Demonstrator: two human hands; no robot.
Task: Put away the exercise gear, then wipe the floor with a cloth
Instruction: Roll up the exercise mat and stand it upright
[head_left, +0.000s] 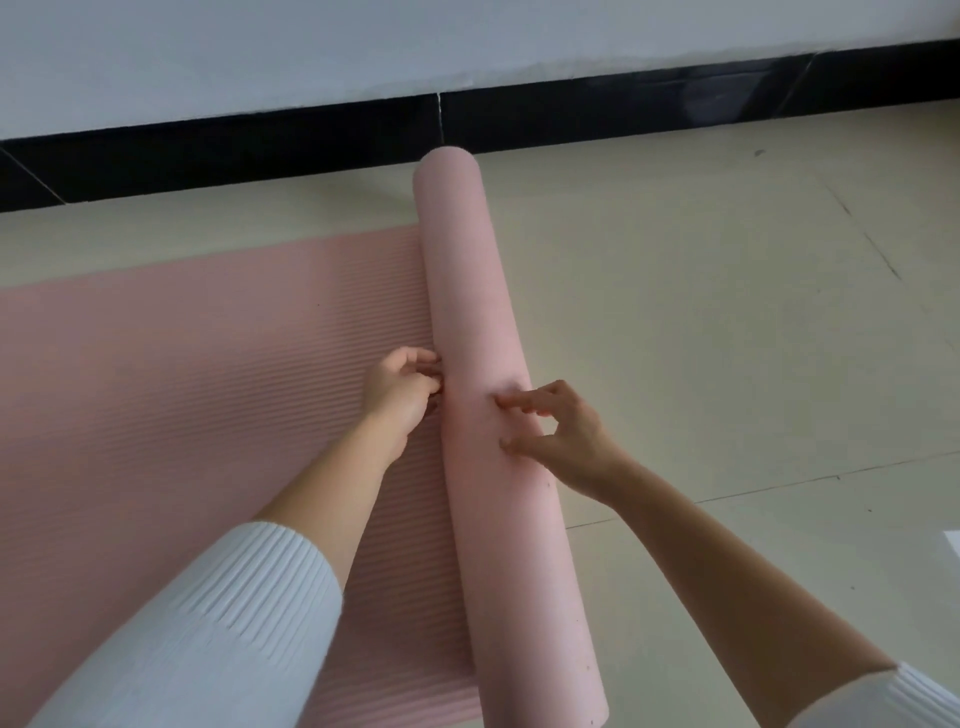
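Left fingers curl in against the near side of the roll, pinching where it meets the flat mat, while the right hand rests on top with fingers spread open, tips pressing the foam. Left hand sits on the ribbed, unrolled part. The pink mat lies part-rolled on the pale tiled floor, its far end near the black skirting below a white wall.
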